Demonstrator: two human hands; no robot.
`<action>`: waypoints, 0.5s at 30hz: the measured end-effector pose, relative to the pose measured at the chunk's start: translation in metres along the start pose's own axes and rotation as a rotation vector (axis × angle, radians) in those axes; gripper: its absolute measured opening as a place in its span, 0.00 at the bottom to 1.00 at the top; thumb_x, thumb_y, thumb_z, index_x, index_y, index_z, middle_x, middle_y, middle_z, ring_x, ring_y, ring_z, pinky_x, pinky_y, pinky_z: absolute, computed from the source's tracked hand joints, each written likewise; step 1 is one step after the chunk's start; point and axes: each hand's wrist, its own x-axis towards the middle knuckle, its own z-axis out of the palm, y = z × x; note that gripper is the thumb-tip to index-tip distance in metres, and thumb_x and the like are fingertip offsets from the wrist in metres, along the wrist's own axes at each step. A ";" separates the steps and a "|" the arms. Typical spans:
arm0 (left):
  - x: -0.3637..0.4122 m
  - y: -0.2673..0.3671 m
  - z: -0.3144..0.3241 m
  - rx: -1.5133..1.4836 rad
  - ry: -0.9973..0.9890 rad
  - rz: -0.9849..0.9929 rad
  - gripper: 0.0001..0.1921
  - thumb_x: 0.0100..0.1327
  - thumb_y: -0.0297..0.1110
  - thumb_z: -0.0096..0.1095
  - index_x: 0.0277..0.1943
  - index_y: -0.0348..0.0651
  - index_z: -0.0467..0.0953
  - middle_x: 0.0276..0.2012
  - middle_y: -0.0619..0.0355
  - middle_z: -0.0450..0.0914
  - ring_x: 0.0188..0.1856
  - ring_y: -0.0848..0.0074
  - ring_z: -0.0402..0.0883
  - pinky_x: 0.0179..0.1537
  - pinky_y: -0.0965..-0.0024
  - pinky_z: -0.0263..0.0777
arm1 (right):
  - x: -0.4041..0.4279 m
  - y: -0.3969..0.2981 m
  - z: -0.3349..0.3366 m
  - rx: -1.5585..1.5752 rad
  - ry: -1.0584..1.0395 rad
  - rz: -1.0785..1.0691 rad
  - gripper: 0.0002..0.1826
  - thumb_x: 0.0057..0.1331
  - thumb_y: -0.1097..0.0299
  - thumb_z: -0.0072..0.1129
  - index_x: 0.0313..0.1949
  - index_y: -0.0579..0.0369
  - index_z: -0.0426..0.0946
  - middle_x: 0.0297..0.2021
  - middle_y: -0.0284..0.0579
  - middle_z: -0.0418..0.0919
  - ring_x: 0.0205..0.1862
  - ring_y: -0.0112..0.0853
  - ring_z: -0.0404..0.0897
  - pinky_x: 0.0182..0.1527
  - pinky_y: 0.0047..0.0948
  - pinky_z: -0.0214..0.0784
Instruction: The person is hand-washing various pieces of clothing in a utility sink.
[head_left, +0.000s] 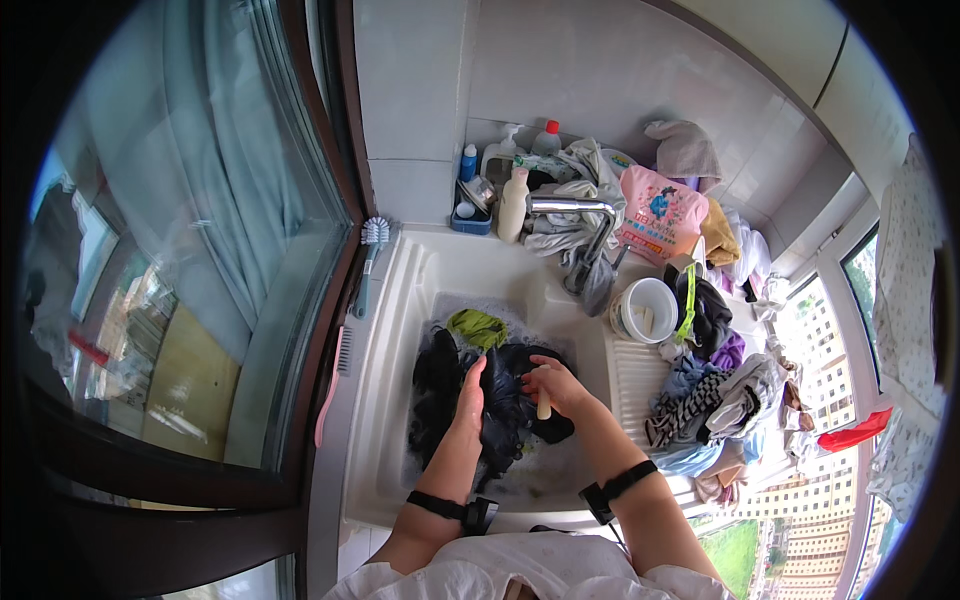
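Dark wet clothes (502, 405) lie in sudsy water in a white laundry sink (390, 375). At the far side of the pile sits a bunched lime-green cloth (478, 328). My left hand (471, 394) is held edge-on over the clothes, its fingers extended and nothing in it. To its right, my right hand (556, 386) grips a cream-coloured bar (544, 403), perhaps soap; the fingers hide its upper part. Whether either hand touches the cloth is hard to tell.
A chrome faucet (577, 204) with a grey cloth (592, 281) below it reaches over the back. A white bucket (651, 311) and piled laundry (720, 405) stand right, by the ribbed washboard (637, 375). Brushes (367, 277) lie on the left ledge; a cream bottle (514, 206) stands behind.
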 end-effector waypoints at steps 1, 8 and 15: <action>0.006 0.003 -0.013 -0.004 0.003 0.009 0.21 0.58 0.52 0.54 0.43 0.41 0.75 0.36 0.57 0.79 0.36 0.70 0.79 0.46 0.67 0.71 | -0.003 -0.002 0.005 -0.101 -0.039 -0.059 0.35 0.55 0.68 0.54 0.62 0.54 0.52 0.39 0.48 0.72 0.34 0.30 0.74 0.31 0.27 0.68; 0.001 0.011 -0.014 0.080 0.020 0.185 0.13 0.59 0.42 0.55 0.39 0.42 0.75 0.36 0.57 0.80 0.40 0.70 0.78 0.45 0.66 0.70 | 0.007 0.025 0.027 -0.776 -0.025 -0.173 0.36 0.50 0.66 0.66 0.55 0.66 0.60 0.29 0.42 0.71 0.23 0.25 0.70 0.23 0.25 0.64; -0.013 0.009 0.000 0.340 -0.172 0.261 0.10 0.56 0.30 0.61 0.42 0.39 0.73 0.39 0.61 0.77 0.41 0.78 0.75 0.44 0.73 0.68 | 0.008 -0.012 0.021 0.077 0.178 -0.172 0.18 0.54 0.70 0.62 0.42 0.61 0.68 0.21 0.39 0.70 0.18 0.28 0.69 0.19 0.28 0.62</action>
